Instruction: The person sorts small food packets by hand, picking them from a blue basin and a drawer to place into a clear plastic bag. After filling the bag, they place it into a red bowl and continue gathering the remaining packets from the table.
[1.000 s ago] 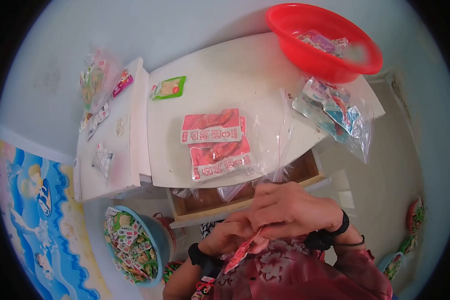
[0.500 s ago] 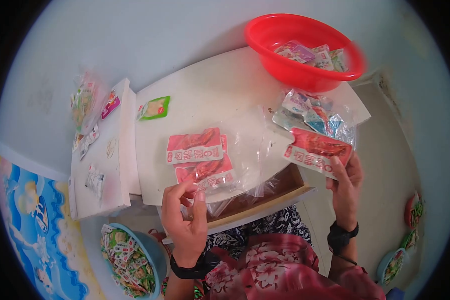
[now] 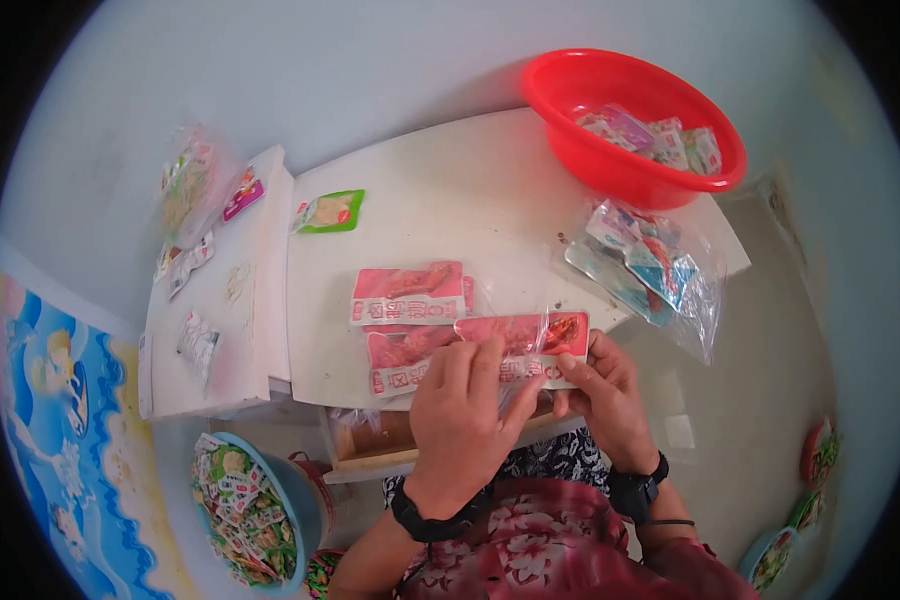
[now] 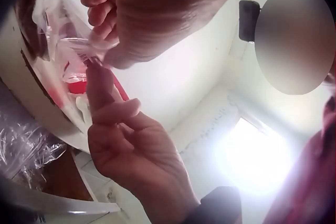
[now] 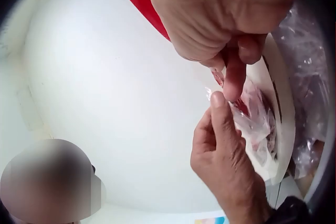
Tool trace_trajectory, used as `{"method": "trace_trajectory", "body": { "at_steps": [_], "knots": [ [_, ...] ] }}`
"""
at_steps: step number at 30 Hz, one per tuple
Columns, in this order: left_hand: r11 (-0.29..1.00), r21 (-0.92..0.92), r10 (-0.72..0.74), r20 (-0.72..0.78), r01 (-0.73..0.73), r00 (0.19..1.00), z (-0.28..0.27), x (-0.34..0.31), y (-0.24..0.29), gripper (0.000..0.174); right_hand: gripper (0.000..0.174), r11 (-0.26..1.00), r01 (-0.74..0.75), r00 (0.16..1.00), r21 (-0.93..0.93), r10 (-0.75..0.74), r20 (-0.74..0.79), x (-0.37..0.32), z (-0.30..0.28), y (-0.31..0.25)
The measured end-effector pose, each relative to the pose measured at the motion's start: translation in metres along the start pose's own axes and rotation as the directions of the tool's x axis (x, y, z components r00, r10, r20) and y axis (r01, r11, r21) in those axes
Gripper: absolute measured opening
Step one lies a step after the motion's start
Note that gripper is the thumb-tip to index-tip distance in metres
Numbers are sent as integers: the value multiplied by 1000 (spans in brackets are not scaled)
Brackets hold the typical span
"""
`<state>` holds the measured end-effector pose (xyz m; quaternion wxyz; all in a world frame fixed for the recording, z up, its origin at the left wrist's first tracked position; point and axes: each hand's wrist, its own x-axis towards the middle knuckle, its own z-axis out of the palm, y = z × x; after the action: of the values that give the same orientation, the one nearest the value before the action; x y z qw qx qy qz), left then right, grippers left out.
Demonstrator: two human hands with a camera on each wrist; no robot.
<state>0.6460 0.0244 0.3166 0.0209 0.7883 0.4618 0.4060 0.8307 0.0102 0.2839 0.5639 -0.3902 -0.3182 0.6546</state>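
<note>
A red pouch (image 3: 570, 330) with white lettering is in my right hand (image 3: 615, 405), which grips its right end between thumb and fingers. My left hand (image 3: 460, 415) is at the pouch's near side, its thumb and fingertip pinching the edge of a clear plastic bag (image 5: 254, 111). The bag overlaps the held pouch in the head view. Left of it, more red pouches (image 3: 407, 293) of the same kind lie on the white table (image 3: 450, 230), partly over each other. My left hand hides part of the lower one.
A red basin (image 3: 610, 165) of packets stands at the back right, with a clear bag of blue pouches (image 3: 660, 275) before it. A green pouch (image 3: 330, 212) lies back left. Below the table are an open drawer (image 3: 370, 455) and a blue tub (image 3: 305, 510) of packets.
The red pouch in my right hand has come up from my lap, then left to the clear bag. My left hand has moved right from the lying pouches and now pinches the bag's edge.
</note>
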Motion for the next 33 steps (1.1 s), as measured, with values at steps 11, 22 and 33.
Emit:
{"method": "trace_trajectory", "body": {
  "at_steps": [11,22,33],
  "knots": [
    [960,-272,32,-98,-58,995,-3,13,9,23,22,988,-61,983,-145,84,163,24,32,15],
    [903,-429,-68,-78,28,995,-17,4,-4,19,20,715,118,927,-689,170,335,37,27,-1],
    [893,-445,38,-64,-62,997,-29,-6,-15,28,19,477,353,887,-805,104,450,42,34,-11]
  ]
}}
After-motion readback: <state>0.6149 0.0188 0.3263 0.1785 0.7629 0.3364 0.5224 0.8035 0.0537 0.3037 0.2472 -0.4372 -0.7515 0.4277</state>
